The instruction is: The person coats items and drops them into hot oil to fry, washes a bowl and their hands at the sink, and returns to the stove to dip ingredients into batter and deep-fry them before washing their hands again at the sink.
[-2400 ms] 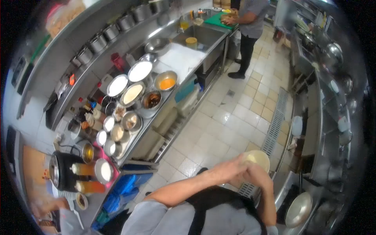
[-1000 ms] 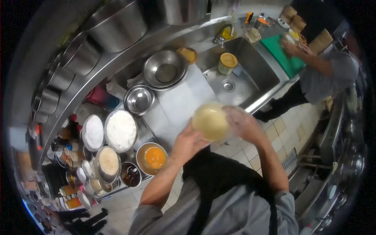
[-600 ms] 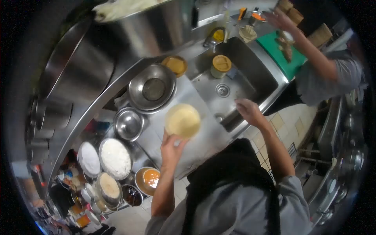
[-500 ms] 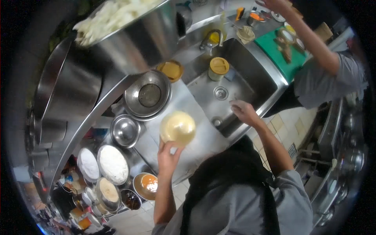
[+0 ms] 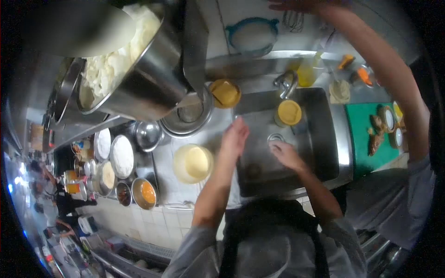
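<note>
A pale yellow bowl (image 5: 180, 162) with a pale yellow inside stands on the steel counter, left of my left forearm. My left hand (image 5: 235, 135) is over the counter beside the sink's left rim, apart from the bowl, blurred, with its fingers extended and nothing visible in them. Above the sink (image 5: 320, 167) is my right hand (image 5: 288, 156), its fingers drawn together near the drain (image 5: 276, 138); whatever they may hold is too small to make out. Behind that hand, a tub with a yellow lid (image 5: 288, 112) stands in the sink under the faucet (image 5: 286, 83).
A large steel container (image 5: 139, 85) of white pieces juts in at upper left. Steel bowls (image 5: 149, 135), bowls of white powder (image 5: 123, 157) and a bowl with orange liquid (image 5: 147, 192) are at left. At right, a co-worker's arm (image 5: 389, 60) reaches past a green board (image 5: 364, 134).
My left hand has let go of the pale yellow bowl, which now sits on the counter, and has moved toward the sink. My right hand stays over the sink. The view has turned.
</note>
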Available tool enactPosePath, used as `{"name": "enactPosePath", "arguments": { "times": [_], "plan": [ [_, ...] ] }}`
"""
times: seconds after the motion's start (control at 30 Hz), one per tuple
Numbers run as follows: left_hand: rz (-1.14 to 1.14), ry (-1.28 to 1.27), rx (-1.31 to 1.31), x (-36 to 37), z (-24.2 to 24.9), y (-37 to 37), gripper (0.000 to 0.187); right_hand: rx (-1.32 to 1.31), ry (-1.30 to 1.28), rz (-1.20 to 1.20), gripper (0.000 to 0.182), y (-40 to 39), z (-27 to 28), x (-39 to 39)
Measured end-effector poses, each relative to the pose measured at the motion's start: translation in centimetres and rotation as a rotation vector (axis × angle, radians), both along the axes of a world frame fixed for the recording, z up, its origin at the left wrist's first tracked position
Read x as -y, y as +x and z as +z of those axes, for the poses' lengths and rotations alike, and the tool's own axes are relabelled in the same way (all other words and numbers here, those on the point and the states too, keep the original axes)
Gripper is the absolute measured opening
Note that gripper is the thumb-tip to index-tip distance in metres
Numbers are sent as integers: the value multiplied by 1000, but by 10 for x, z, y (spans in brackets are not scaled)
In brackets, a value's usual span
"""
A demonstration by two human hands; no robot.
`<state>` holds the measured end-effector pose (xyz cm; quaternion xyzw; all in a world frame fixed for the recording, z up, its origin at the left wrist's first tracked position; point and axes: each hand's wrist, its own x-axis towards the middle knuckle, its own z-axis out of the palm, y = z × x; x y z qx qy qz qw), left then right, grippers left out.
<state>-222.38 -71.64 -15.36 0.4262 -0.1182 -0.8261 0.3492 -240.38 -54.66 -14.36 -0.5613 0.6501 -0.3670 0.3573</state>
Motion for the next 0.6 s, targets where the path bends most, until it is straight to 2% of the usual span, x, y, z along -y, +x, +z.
{"name": "enactPosePath", "arguments": {
  "times": [0.07,0.13,0.2,0.27,0.3,0.33,0.37,0.4,0.43,0.47,0.53,0.57,0.6],
  "plan": [
    [165,23,102,38,-30,-29,66,9,88,-50,27,-14,12,-21],
    [168,30,94,78,-64,-48,66,-78,236,-3,29,-31,17,-53],
    [305,112,50,95,-67,-69,63,-221,190,3,30,-45,5,-92],
    [433,193,2,97,-65,-83,61,-227,457,-104,27,-60,-1,-127],
    [515,216,25,93,-57,-90,55,-253,458,-78,27,-72,-13,-154],
    [591,237,51,91,-47,-95,49,-247,270,-73,26,-86,-33,-180],
    [608,244,44,86,-36,-97,49,-236,182,-67,26,-86,-33,-185],
    [648,196,45,77,-26,-95,39,-226,94,-58,25,-86,-33,-190],
    [686,147,54,66,-14,-90,29,6,220,-243,28,-72,-14,-187],
    [698,151,66,53,1,-85,29,241,345,-425,32,-60,-1,-181],
    [730,-94,43,22,32,-64,23,343,324,-466,33,-44,-1,-171],
    [743,-92,62,5,49,-49,23,431,292,-526,35,-36,0,-166],
    [694,-245,59,-12,70,-33,24,409,354,-521,34,-23,15,-149]
  ]
}}
